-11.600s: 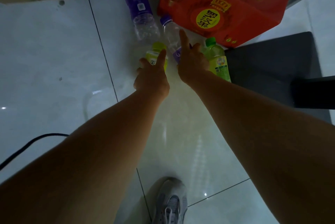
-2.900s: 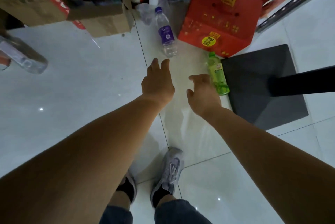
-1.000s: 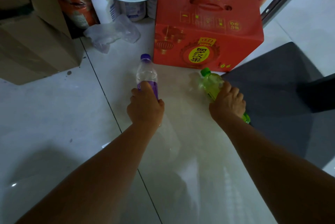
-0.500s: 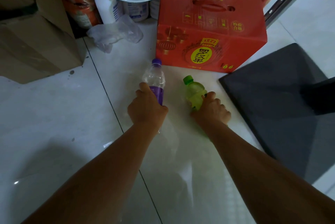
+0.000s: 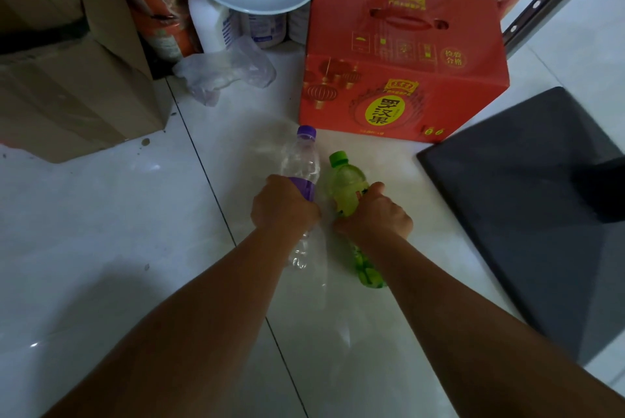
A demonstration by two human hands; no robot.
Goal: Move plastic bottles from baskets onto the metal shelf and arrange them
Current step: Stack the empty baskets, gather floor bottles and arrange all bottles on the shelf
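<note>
The left hand (image 5: 285,206) still gripped the clear bottle (image 5: 302,160) and the right hand (image 5: 375,214) the green bottle (image 5: 346,184); both bottles had drawn closer together, perhaps lifted off the floor (image 5: 101,231).

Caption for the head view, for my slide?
Left hand grips a purple-capped clear bottle, right hand a green bottle, near a red carton.

One view only: the wide-angle camera on my head, looking forward and steeply down along my forearms to the tiled floor (image 5: 101,231). My left hand (image 5: 284,206) and right hand (image 5: 375,214) sit near mid-frame, arms close under the lens. The red carton (image 5: 406,62) lies farther off, toward the top edge.
</note>
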